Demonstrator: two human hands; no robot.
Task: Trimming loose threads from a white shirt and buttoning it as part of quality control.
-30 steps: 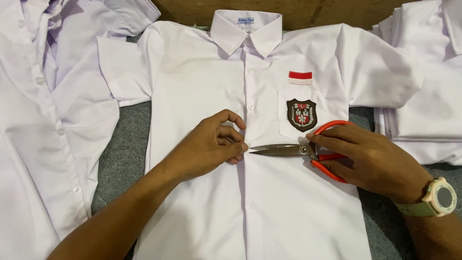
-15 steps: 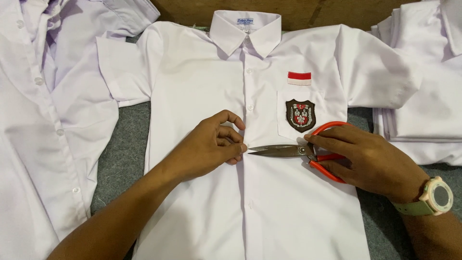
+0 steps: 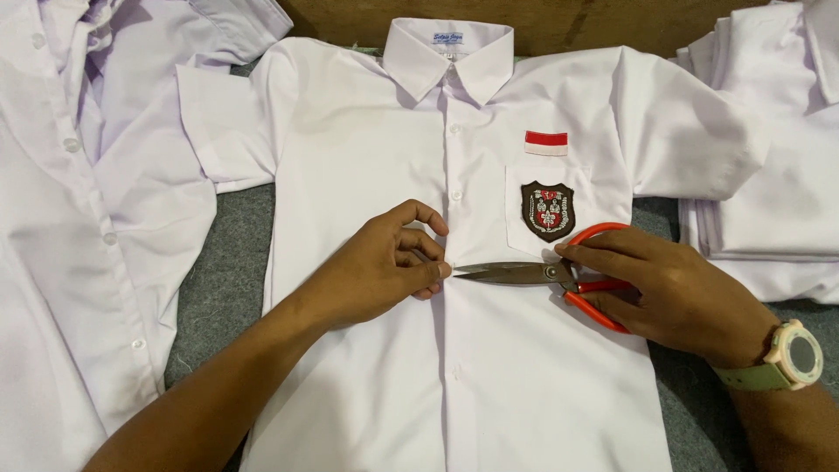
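A white short-sleeved shirt (image 3: 367,157) lies buttoned and face up on grey felt. Its chest pocket carries a dark shield badge (image 3: 548,210) under a small red-and-white patch (image 3: 546,142). My left hand (image 3: 384,262) pinches the shirt's front placket at mid-chest, fingertips together on the fabric. My right hand (image 3: 673,288) grips red-handled scissors (image 3: 524,274); their shut steel blades lie flat on the shirt, with the tip pointing left and almost touching my left fingertips. A watch with a green strap sits on my right wrist.
Another white shirt (image 3: 87,218) lies spread out on the left. A stack of folded white shirts (image 3: 769,192) rests on the right. Grey felt (image 3: 227,262) shows between them, and a brown board edge (image 3: 559,22) runs along the top.
The scissors' tip has crept slightly left, closer to my left fingertips. Both hands otherwise hold the same places.
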